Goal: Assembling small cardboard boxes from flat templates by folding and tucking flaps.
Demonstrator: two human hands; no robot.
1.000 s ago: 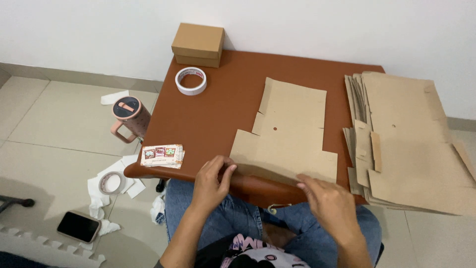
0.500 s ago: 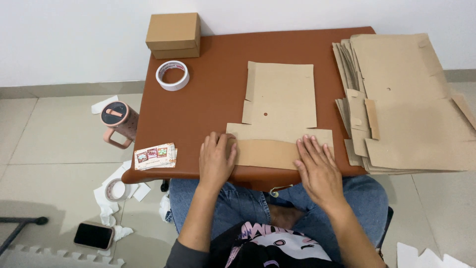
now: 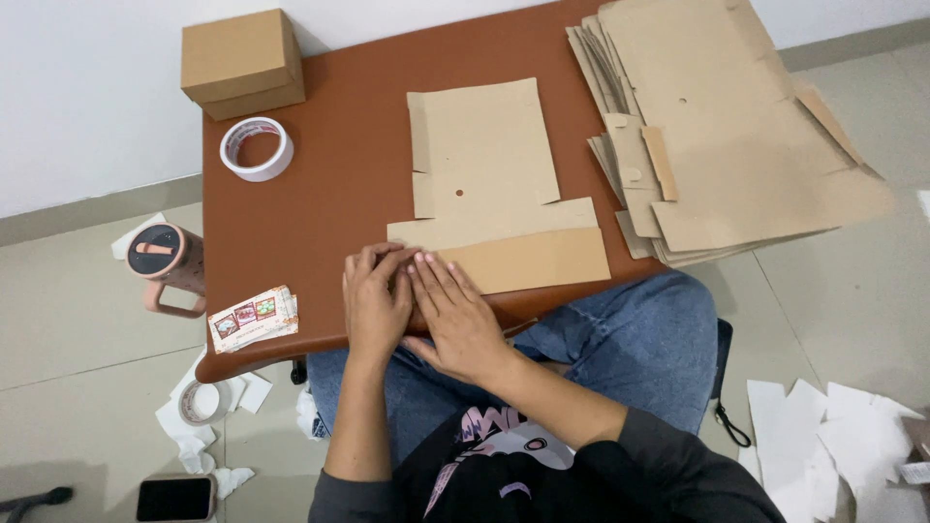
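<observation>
A flat cardboard box blank [image 3: 484,165] lies on the brown table [image 3: 320,194], its near flap [image 3: 528,260] folded over toward me. My left hand [image 3: 376,300] and my right hand [image 3: 455,315] rest side by side, palms down, on the left end of that folded flap at the table's front edge. Both hands press flat with fingers stretched out; neither holds anything.
A stack of flat cardboard blanks [image 3: 727,126] covers the table's right side. A closed small box [image 3: 242,63] and a tape roll [image 3: 257,148] sit at the back left, a sticker sheet [image 3: 254,317] at the front left. A mug [image 3: 163,261], another tape roll [image 3: 201,402], paper scraps and a phone [image 3: 174,498] lie on the floor.
My right hand has slid left along the folded flap until it lies beside my left hand. The view has shifted, so the table sits higher and more to the right.
</observation>
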